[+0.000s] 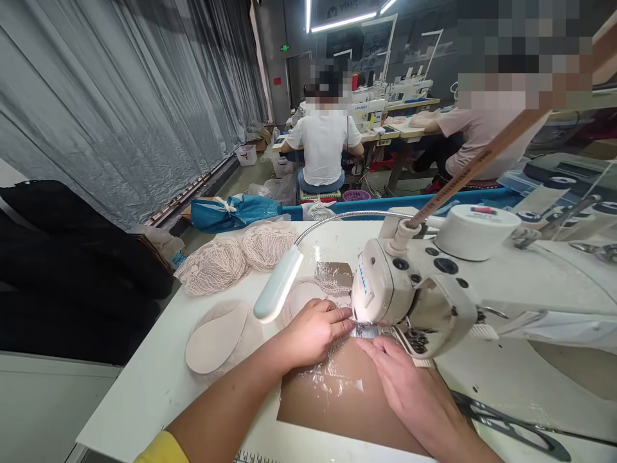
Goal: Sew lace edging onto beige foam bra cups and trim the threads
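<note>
My left hand [315,331] is closed, its fingertips pressed on pale lace fabric [332,292] just left of the needle area of a white sewing machine [385,283]. The fabric's edge under the fingers is partly hidden. My right hand [402,379] lies flat with fingers stretched out, tips beside the presser foot, over a brown sheet [332,392] with shiny clear tape across it. A round pale cup piece [303,299] rests behind my left hand. The needle itself is hidden behind the machine head.
A gooseneck lamp [279,283] hangs over the work. Left of it lie a beige cup pad [216,341] and lace-covered cups [212,263]. Black scissors [511,427] lie at right. A thread cone [477,231] stands on the machine. Two people [325,148] sit at machines beyond.
</note>
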{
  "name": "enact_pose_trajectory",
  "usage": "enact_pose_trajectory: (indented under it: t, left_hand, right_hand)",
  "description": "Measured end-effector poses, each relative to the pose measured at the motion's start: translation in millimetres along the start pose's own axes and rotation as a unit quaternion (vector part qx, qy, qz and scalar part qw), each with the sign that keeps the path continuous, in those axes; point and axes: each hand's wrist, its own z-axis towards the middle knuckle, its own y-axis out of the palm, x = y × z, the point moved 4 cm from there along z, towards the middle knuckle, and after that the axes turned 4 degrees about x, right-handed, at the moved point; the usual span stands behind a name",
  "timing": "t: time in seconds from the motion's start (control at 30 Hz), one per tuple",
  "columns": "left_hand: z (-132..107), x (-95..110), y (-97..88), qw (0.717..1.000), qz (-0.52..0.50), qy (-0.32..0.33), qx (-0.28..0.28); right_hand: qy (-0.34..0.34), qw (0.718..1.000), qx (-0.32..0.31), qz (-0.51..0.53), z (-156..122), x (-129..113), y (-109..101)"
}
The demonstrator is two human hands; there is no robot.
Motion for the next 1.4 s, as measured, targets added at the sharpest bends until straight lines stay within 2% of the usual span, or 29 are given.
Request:
enact_pose_trajectory:
  t: [0.17,0.3,0.4,0.7,0.97,1.3,1.4]
  left_hand:
    - [-1,2,-10.5,0.999,0.026,-0.02,0.011]
    - [-6,9,-21.7,0.995,0.051,-0.076,-0.038]
    - [-12,17,-24.4,0.993,0.036,-0.093,-0.064]
    - [-9,31,-14.5,0.997,-0.036,-0.068,-0.002]
    - [-9,30,-6.8,0.998,-0.03,-0.045,-0.015]
    - [-9,31,-12.4,0.999,-0.014,-0.042,-0.029]
    - [-13,31,-13.3,0.999,-0.012,-0.044,-0.022]
  right_hand:
    - [0.02,0.999,0.002,0.025,-1,3,-1]
    - [0.037,0.999,0.0,0.037,-2,4,-2]
    - [0.027,0.999,-0.007,0.043,-1,2,-4]
    - [-0.005,0.998,-0.004,0.069,1,-3,-7]
    - [-0.004,0.997,0.003,0.073,-2,-4,-7]
    - [0.017,0.998,-0.009,0.063,-4,2,-6]
    - [0.015,0.998,0.015,0.065,-6,2,-6]
